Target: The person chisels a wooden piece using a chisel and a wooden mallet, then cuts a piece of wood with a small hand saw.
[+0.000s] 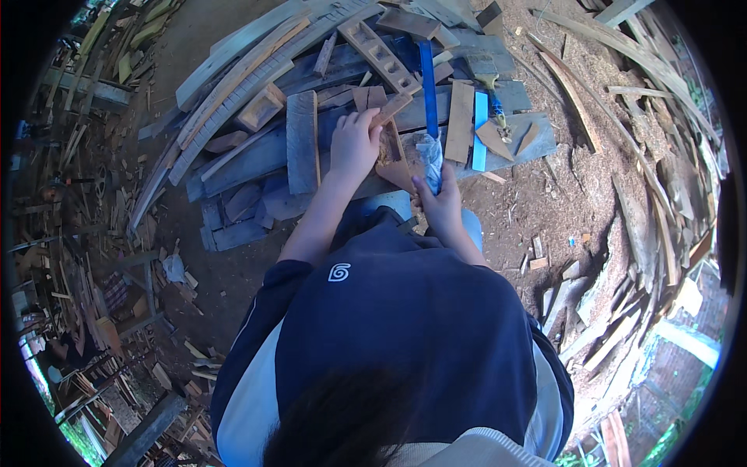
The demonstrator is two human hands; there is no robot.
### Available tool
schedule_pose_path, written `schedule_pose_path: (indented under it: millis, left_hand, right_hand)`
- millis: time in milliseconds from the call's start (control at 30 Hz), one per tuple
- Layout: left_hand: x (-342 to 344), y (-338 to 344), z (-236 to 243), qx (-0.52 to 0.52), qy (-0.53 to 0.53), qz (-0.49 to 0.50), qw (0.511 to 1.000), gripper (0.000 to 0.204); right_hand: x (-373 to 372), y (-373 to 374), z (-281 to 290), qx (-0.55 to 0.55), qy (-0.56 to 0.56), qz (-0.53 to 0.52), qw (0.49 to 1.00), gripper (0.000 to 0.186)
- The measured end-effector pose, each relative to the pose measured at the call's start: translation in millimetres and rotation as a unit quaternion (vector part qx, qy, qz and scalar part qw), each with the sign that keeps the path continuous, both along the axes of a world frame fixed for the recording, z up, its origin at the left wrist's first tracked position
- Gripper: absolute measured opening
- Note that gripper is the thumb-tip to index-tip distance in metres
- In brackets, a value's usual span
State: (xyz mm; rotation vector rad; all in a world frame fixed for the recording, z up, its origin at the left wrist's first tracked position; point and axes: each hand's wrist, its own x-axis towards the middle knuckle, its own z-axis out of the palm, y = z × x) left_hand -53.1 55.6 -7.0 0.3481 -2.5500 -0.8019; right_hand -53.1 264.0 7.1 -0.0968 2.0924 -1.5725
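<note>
My left hand [356, 144] is closed around the end of a small wooden stick [391, 109] above the plank bench. Just below it, a hollowed wooden piece [395, 159] leans between my hands. My right hand [443, 201] grips the handle of a long, narrow blue-bladed tool [428, 86]; clear crumpled plastic [429, 156] wraps the handle. Its blade points away from me, and I cannot tell its exact kind. Wood partly hides the fingertips of my left hand.
On the plank bench [233, 175] lie a slotted wooden block [379, 56], a hollow wooden block [261, 107], a board [302, 144], a light-blue strip [480, 132] and a paintbrush [490, 89]. Long curved strips [233, 66] lie along its left. Scrap wood [630, 311] and sawdust cover the ground right.
</note>
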Motion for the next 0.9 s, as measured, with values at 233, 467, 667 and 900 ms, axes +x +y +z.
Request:
schedule_pose_path:
  millis: [233, 467, 667, 900]
  left_hand:
    - [-18.1, -11.6, 0.7, -0.077, -0.003, -0.007, 0.997, 0.028]
    - [-52.1, -21.3, -3.9, -0.082, -0.024, 0.079, 0.993, 0.030]
    - [-95.4, -11.7, -8.7, -0.124, -0.146, 0.144, 0.971, 0.035]
    - [-102.5, -18.5, 0.0, -0.070, -0.250, 0.115, 0.959, 0.035]
  right_hand:
    - [2.3, 26.8, -9.4, 0.091, 0.180, 0.052, 0.978, 0.033]
    - [0.2, 28.6, -3.7, 0.129, 0.269, 0.073, 0.952, 0.031]
    - [3.4, 29.4, 0.5, 0.158, 0.303, 0.070, 0.937, 0.029]
    - [17.4, 56.8, 15.8, 0.221, 0.243, 0.098, 0.939, 0.031]
